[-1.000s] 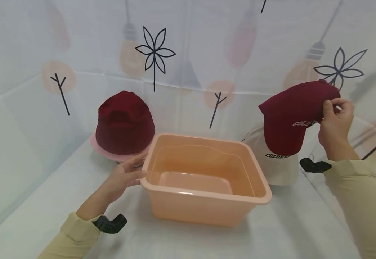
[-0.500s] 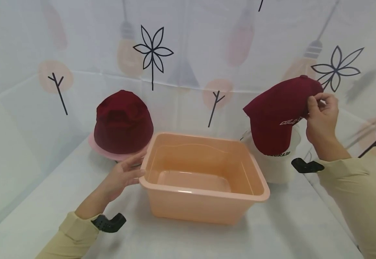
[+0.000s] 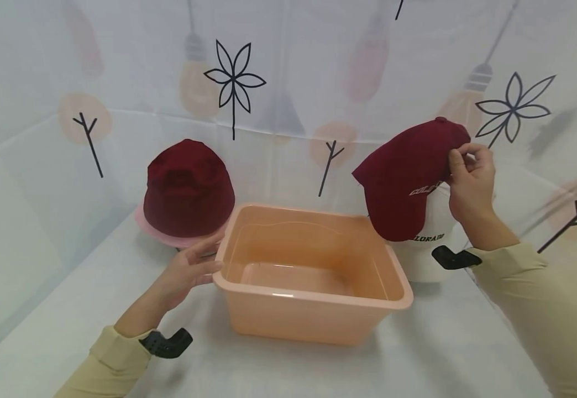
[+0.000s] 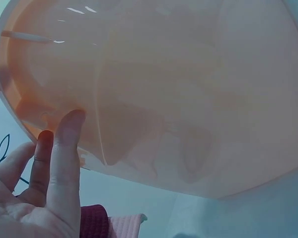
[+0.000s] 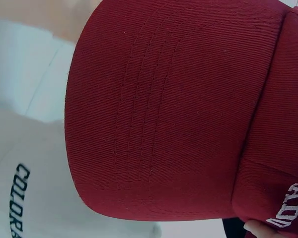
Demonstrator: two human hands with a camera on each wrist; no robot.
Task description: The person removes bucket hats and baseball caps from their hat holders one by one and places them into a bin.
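My right hand (image 3: 473, 185) pinches a maroon baseball cap (image 3: 400, 171) by its crown edge, between thumb and fingers. The cap hangs in the air, brim down, over the basin's back right corner. White lettering shows on its front; in the right wrist view its brim (image 5: 154, 114) fills most of the frame. My left hand (image 3: 181, 276) touches the left rim of a peach plastic basin (image 3: 293, 318), fingers fairly straight. Seen from the left wrist, the thumb (image 4: 67, 148) lies along the basin's outer wall. Nothing lies inside the basin.
A white baseball cap (image 3: 420, 262) with dark lettering stands right of the basin, partly hidden behind the maroon cap. Back left, a maroon bucket hat (image 3: 189, 193) sits on a pink hat (image 3: 151, 226). A patterned cloth (image 3: 278, 72) hangs behind the white-covered table (image 3: 209, 370).
My right hand has carried the maroon cap leftward, from above the white cap to the basin's back right corner. My left hand stays at the basin's rim.
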